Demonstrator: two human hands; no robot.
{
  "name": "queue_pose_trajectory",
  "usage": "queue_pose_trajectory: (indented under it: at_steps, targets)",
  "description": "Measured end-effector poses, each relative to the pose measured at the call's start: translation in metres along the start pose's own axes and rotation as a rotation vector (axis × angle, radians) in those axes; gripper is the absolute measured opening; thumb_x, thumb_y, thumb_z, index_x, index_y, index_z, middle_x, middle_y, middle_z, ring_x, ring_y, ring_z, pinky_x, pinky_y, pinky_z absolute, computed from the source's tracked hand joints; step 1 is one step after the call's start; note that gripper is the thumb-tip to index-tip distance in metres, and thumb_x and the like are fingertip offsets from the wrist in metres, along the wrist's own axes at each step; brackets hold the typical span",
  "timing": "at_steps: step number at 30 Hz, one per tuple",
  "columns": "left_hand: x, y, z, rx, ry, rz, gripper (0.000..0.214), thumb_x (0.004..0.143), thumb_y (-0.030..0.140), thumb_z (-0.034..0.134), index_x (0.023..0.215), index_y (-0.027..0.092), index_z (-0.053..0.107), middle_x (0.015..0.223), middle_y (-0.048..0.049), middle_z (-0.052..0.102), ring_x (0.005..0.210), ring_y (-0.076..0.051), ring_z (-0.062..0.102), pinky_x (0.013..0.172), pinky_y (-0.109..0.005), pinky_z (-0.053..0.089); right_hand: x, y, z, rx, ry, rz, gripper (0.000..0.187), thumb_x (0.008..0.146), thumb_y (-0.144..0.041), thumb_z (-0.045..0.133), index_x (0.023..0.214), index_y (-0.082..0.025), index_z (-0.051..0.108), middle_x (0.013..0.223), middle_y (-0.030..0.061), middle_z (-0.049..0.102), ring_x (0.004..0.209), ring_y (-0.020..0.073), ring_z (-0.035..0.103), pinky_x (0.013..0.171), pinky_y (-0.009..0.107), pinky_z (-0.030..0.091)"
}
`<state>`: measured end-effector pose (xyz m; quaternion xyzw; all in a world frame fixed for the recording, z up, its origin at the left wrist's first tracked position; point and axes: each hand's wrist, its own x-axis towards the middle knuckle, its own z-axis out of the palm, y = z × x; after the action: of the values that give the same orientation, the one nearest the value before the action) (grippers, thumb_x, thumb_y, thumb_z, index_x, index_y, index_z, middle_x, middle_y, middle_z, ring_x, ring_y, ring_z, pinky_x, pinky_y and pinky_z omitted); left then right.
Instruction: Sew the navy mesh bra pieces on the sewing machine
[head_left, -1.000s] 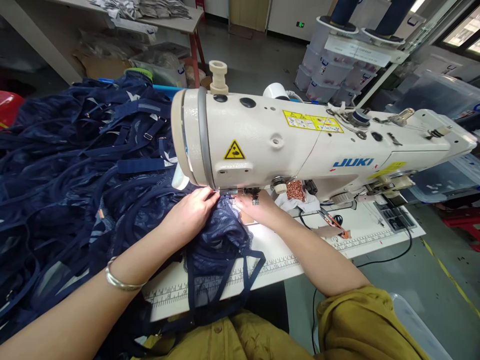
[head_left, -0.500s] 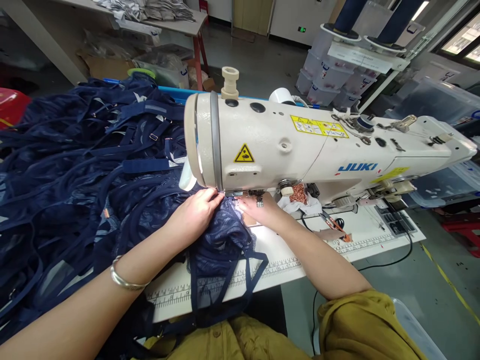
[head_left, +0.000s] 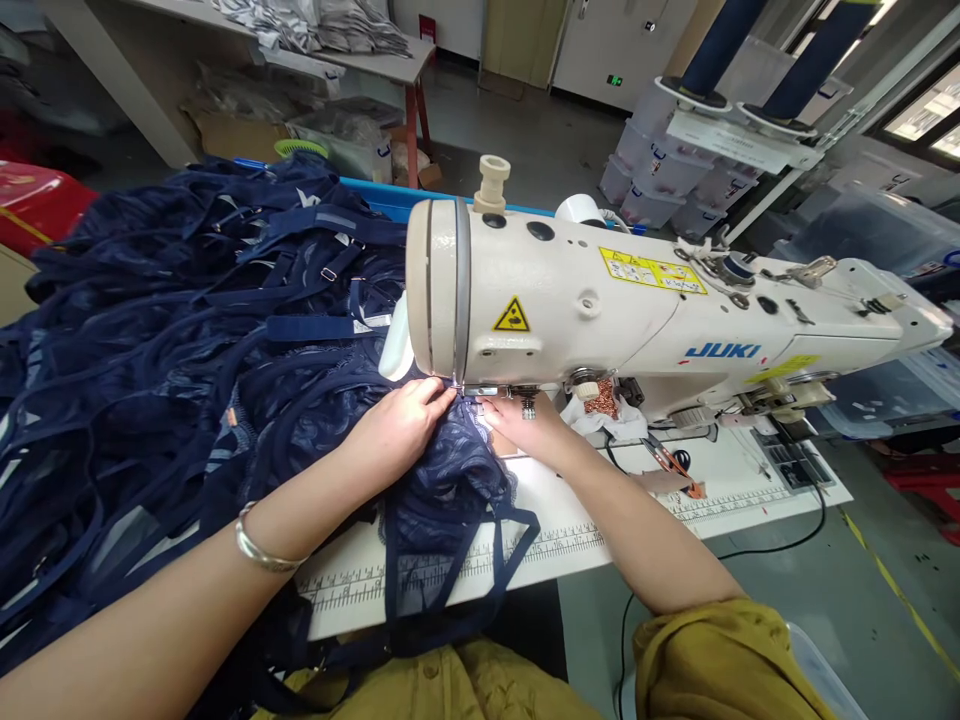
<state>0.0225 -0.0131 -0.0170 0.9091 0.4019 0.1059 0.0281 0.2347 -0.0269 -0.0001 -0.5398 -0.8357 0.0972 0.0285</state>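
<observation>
A navy lace bra lies under the head of a white sewing machine, its straps hanging over the table's front edge. My left hand pinches the fabric close to the needle area, left of the presser foot. On the other side, my right hand reaches under the machine head with its fingers closed at the bra's lace edge; the fingertips are partly hidden. The needle itself is hard to make out. Left of my hands spreads a large heap of navy bras, touching the one being held.
A ruler strip runs along the white table's front edge. Orange-handled snips lie right of my right forearm, near a white cloth bundle with copper-coloured bits. Thread cones stand behind; a red container is at far left.
The whole view has shifted slightly, so the machine head appears further right and lower. Both hands remain on the bra beside the needle area, with little visible movement of the fabric.
</observation>
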Motion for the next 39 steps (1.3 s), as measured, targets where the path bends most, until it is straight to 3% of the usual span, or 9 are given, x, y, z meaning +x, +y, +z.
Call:
queue_pose_trajectory:
  at_steps: [11,17,23,30,34,39]
  targets:
    - [-0.001,-0.001,0.002,0.024,-0.019,0.001,0.039,0.092,0.009,0.041,0.123,0.012,0.063,0.119,-0.0177,0.062,0.107,-0.027,0.06,0.092,-0.042,0.053,0.002,-0.002,-0.001,-0.018,-0.038,0.047,0.04,0.1,-0.027,0.04,0.136,-0.022,0.058,0.12,0.0081,0.07,0.11,0.0227,0.064,0.096,0.034,0.048]
    - [-0.001,-0.002,0.002,-0.014,-0.001,0.001,0.039,0.092,0.011,0.04,0.124,0.014,0.063,0.12,-0.0172,0.062,0.109,-0.027,0.06,0.094,-0.043,0.053,0.003,-0.002,0.0,0.019,-0.067,0.135,0.04,0.1,-0.034,0.042,0.135,-0.028,0.059,0.132,0.0082,0.064,0.111,0.0259,0.063,0.081,0.032,0.054]
    - [-0.001,-0.001,0.002,0.051,-0.049,-0.021,0.039,0.094,0.012,0.04,0.125,0.016,0.063,0.12,-0.0148,0.061,0.11,-0.025,0.059,0.094,-0.039,0.052,0.003,-0.004,-0.007,0.072,-0.119,0.175,0.039,0.101,-0.037,0.04,0.133,-0.028,0.06,0.133,0.0067,0.063,0.109,0.0248,0.065,0.08,0.032,0.054]
    - [-0.002,-0.005,0.005,0.005,-0.018,0.012,0.042,0.093,0.009,0.039,0.129,0.016,0.058,0.128,-0.0144,0.058,0.116,-0.025,0.055,0.097,-0.039,0.049,0.006,-0.002,0.003,0.01,0.013,0.084,0.036,0.101,-0.032,0.038,0.123,-0.026,0.065,0.122,0.0049,0.069,0.098,0.0202,0.066,0.086,0.031,0.05]
    - [0.001,-0.005,-0.005,-0.005,-0.017,0.067,0.04,0.092,0.006,0.04,0.124,0.013,0.061,0.119,-0.0137,0.062,0.11,-0.023,0.056,0.096,-0.036,0.049,0.006,-0.003,0.01,-0.039,0.082,0.078,0.035,0.1,-0.034,0.041,0.116,-0.02,0.068,0.108,0.0093,0.073,0.094,0.0228,0.066,0.082,0.031,0.048]
    - [0.008,-0.006,-0.009,0.126,-0.03,0.074,0.036,0.091,0.006,0.041,0.118,0.01,0.064,0.112,-0.0136,0.064,0.099,-0.024,0.055,0.09,-0.036,0.049,0.011,0.0,0.019,0.002,0.186,0.04,0.032,0.099,-0.033,0.042,0.11,-0.019,0.069,0.106,0.0098,0.073,0.094,0.0218,0.066,0.078,0.028,0.046]
